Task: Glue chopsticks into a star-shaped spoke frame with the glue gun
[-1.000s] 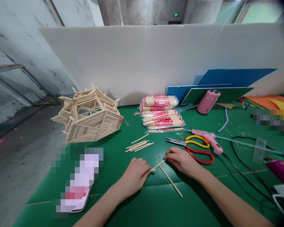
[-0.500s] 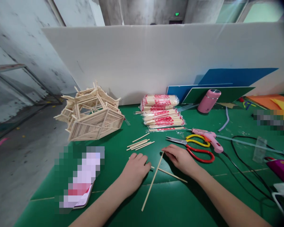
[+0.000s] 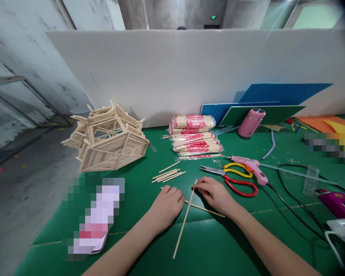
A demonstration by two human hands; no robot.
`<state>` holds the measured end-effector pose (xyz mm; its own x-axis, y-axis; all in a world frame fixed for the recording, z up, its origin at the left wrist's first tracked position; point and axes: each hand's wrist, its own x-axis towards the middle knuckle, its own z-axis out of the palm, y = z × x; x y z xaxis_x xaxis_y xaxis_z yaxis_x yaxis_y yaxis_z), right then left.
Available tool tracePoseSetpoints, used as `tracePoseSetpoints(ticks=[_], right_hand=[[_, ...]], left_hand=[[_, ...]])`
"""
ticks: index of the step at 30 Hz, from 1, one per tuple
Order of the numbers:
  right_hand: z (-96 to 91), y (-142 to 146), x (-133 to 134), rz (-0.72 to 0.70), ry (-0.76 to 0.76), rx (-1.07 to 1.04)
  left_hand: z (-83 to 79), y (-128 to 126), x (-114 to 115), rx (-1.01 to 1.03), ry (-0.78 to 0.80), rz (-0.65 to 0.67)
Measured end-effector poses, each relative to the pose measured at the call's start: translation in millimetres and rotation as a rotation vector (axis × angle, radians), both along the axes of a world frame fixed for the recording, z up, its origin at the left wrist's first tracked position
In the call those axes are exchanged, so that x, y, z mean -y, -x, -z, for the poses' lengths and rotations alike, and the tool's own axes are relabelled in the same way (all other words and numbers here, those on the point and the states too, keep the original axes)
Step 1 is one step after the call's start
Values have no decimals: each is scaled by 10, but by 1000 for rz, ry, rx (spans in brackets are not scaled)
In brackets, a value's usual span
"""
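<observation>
Long stick (image 3: 184, 219) lies slanted on the green tabletop (image 3: 218, 249) between your hands, crossing a second stick (image 3: 209, 211). Your right hand (image 3: 215, 195) pinches its far end with the fingertips. Your left hand (image 3: 166, 207) rests palm down, fingers curled, just beside it; whether it grips anything cannot be told. Open surface extends toward you around the stick's near end. The tabletop's left edge runs diagonally past the phone (image 3: 94, 218). Ahead lie short sticks (image 3: 168, 175), with scissors (image 3: 232, 178) just beside your right hand and a glue gun (image 3: 250, 166) behind them. Cables (image 3: 299, 207) cross the right side. A white board (image 3: 189, 76) closes the back.
</observation>
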<state>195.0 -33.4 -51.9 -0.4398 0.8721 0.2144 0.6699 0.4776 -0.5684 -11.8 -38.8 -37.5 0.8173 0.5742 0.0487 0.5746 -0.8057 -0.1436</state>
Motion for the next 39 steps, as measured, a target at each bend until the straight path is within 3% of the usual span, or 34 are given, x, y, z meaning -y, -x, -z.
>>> tracePoseSetpoints(ticks=[13, 39], right_hand=[[6, 0, 2, 11, 6, 4], [10, 3, 1, 12, 17, -12]], left_hand=[[14, -30, 38, -80, -107, 43], [-3, -48, 47, -69, -97, 39]])
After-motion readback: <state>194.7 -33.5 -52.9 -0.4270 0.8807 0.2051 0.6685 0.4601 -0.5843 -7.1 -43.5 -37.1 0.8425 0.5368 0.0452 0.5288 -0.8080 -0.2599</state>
